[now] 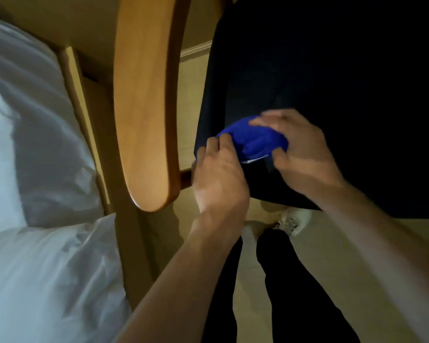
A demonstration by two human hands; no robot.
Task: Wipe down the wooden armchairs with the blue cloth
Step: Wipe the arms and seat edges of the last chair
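The blue cloth (254,139) sits bunched on the dark seat cushion (332,95), just right of the wooden armrest (144,102), with both hands on it. The left hand (219,174) has its fingers curled round the cloth's near edge; the right hand (300,154) covers the far side, thumb tucked against the fabric, fingers blurred but seemingly bent over it.

The worry, as I see it, is that the cloth is being gathered on the upholstery rather than the wood. Wadded that tight, it could skim the armrest with only a small patch touching and leave streaks. The hands are moving fast enough to blur, so one could knock against the armrest's rounded end. The bed (35,169), left of the armrest, leaves little elbow room.
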